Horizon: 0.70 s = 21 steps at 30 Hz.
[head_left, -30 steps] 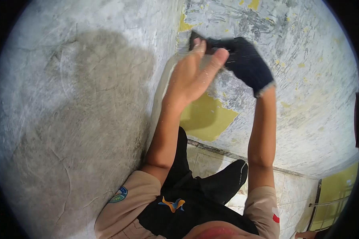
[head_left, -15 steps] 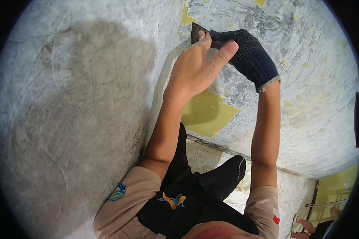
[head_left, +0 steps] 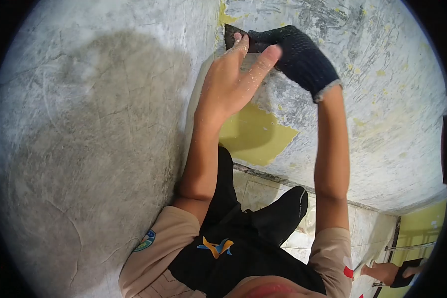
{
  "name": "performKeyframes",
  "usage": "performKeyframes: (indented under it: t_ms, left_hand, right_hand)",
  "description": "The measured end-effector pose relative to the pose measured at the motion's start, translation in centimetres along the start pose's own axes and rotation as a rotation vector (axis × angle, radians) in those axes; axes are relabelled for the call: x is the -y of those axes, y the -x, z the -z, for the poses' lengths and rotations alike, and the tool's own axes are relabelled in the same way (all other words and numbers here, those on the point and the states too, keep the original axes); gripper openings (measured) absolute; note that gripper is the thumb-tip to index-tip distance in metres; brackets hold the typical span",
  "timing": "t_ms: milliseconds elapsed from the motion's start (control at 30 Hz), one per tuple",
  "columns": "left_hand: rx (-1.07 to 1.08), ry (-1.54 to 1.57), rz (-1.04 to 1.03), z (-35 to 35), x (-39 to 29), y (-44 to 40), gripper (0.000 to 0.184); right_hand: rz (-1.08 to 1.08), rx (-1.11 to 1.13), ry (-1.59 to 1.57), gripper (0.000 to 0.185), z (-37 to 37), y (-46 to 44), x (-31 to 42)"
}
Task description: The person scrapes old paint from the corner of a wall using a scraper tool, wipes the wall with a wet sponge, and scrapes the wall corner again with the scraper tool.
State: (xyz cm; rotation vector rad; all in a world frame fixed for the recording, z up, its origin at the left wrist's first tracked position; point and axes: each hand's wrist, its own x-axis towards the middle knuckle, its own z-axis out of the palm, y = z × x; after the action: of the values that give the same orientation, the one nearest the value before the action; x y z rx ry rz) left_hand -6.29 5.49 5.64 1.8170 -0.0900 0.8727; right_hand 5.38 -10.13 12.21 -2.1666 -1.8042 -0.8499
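Note:
My right hand (head_left: 303, 62), in a dark knitted glove, is closed around a scraper with a dark flat blade (head_left: 229, 37). The blade lies against the patchy wall (head_left: 372, 104), close to the corner. My bare left hand (head_left: 224, 87) has white dust on it. Its fingertips rest on the blade, while the thumb sticks out towards the glove. The scraper's handle is mostly hidden by the glove. Below my hands is a patch of yellow-green paint (head_left: 251, 136) with a ragged edge, and a thin yellow strip (head_left: 222, 14) runs up the corner.
A grey, cracked plaster wall (head_left: 84, 149) stands close on my left and carries a large shadow. Pale floor tiles (head_left: 258, 191) show around my black trouser leg (head_left: 278, 216). At the lower right, another person's leg (head_left: 382, 270) is near a yellow-green wall (head_left: 422, 226).
Both hands and the scraper have shifted slightly left and up in the view, nearer the corner. The other person's leg at the lower right has changed position.

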Motion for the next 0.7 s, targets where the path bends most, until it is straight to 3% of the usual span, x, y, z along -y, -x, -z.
performKeyframes:
  t_ms: [67,100,133,200,267,367,433,467,533,567,633,667,700]
  left_hand:
    - [-0.009,0.019,-0.034,0.0,0.0,0.4,0.111]
    - [0.014,0.023,-0.070,-0.2,-0.1,0.4,0.110]
    - [0.037,0.030,-0.107,-0.6,-0.3,0.4,0.110]
    - [-0.020,-0.029,-0.149,-1.4,0.2,0.1,0.108]
    - [-0.140,-0.155,-0.210,-1.8,0.3,0.1,0.106]
    - [-0.130,-0.029,-0.243,-1.4,1.0,0.2,0.106]
    - [-0.156,-0.106,-0.284,-1.9,1.9,-0.2,0.107]
    - [-0.179,-0.189,-0.336,-2.1,2.2,-0.4,0.108]
    - [-0.172,-0.169,-0.338,-2.0,2.2,-0.2,0.104]
    - [-0.170,-0.146,-0.332,-2.0,2.3,0.2,0.099]
    - [-0.173,-0.164,-0.322,-2.4,2.2,0.6,0.101]
    - [-0.176,-0.180,-0.321,-2.5,2.1,0.4,0.103]
    - [-0.180,-0.179,-0.323,-2.3,2.1,0.3,0.103]
  right_hand:
    - [0.116,-0.143,-0.028,0.025,1.2,-0.2,0.4]
    - [-0.519,0.107,-0.304,0.024,4.5,-1.6,4.6]
    - [-0.511,0.111,-0.301,0.024,4.1,-1.6,4.1]
    - [-0.119,-0.023,0.033,0.025,2.9,-1.0,2.3]
    - [-0.133,-0.011,-0.024,0.029,2.5,-0.7,1.1]
    - [-0.028,0.017,0.009,0.032,3.2,-0.7,0.9]
    - [0.125,-0.043,-0.026,0.037,2.8,-1.0,0.1]
    - [0.122,-0.045,-0.027,0.037,2.7,-0.9,-0.1]
    - [-0.165,0.072,-0.089,0.038,2.9,-1.2,0.9]
    - [-0.173,0.076,-0.096,0.038,3.0,-0.8,0.5]
    - [0.375,-0.053,0.251,0.036,3.4,-0.9,-0.6]
    - [0.382,-0.055,0.254,0.036,2.6,-1.0,-0.7]
    - [0.118,-0.020,0.002,0.035,1.2,-1.0,-0.2]
